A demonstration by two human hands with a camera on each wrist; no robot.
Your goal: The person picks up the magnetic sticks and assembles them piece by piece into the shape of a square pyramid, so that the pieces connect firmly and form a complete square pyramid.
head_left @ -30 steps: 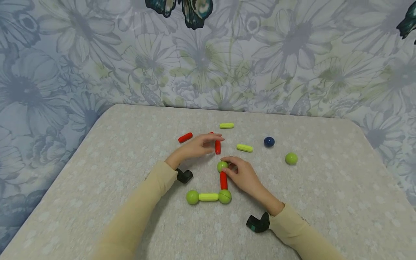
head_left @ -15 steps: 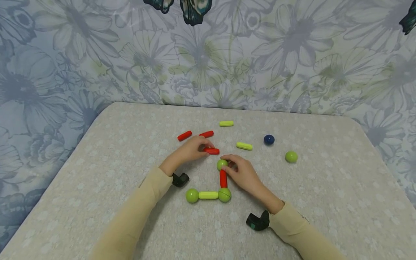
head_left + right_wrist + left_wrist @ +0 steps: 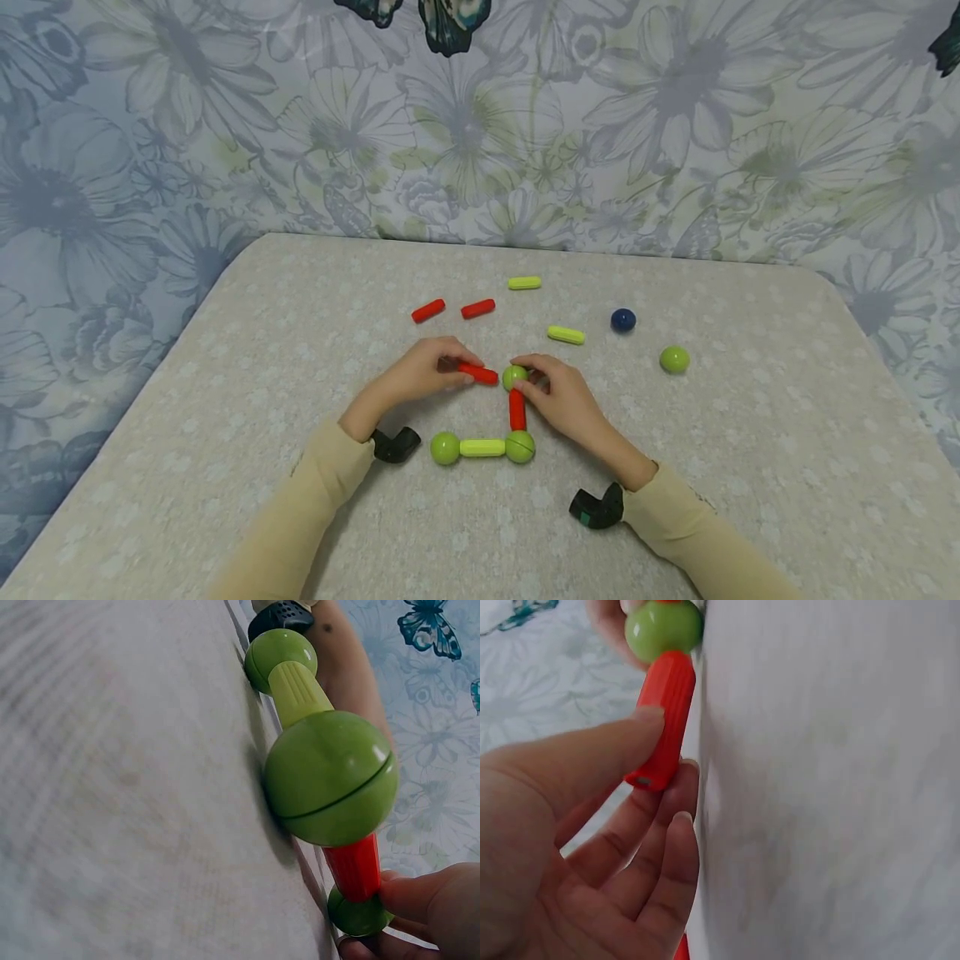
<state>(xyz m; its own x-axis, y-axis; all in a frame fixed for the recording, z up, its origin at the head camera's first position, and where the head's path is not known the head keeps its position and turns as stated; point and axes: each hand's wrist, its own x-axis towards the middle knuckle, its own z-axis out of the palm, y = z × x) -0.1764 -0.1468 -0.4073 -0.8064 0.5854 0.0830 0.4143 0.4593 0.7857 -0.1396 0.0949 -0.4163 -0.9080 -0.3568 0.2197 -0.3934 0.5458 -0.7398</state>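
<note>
On the table point(image 3: 225, 433) lies an L of rods and balls: a green ball point(image 3: 445, 447), a yellow-green rod point(image 3: 482, 447), a corner green ball point(image 3: 519, 447), a red rod point(image 3: 517, 409) and a top green ball point(image 3: 513, 377). My left hand point(image 3: 420, 377) pinches another red rod point(image 3: 477, 373) point(image 3: 664, 720) whose far end meets the top ball point(image 3: 664, 628). My right hand point(image 3: 564, 398) holds that top ball point(image 3: 358, 915) with its fingertips. In the right wrist view the corner ball point(image 3: 330, 777) fills the middle.
Loose pieces lie beyond the hands: two red rods point(image 3: 427, 311) point(image 3: 477, 308), two yellow-green rods point(image 3: 523, 282) point(image 3: 566, 335), a dark blue ball point(image 3: 622, 320) and a green ball point(image 3: 674, 359). A flowered cloth wall point(image 3: 480, 125) stands behind the table.
My left hand picked up a red rod from the far group, turned it level and brought it down and right to the top green ball. The right hand stayed on that ball.
</note>
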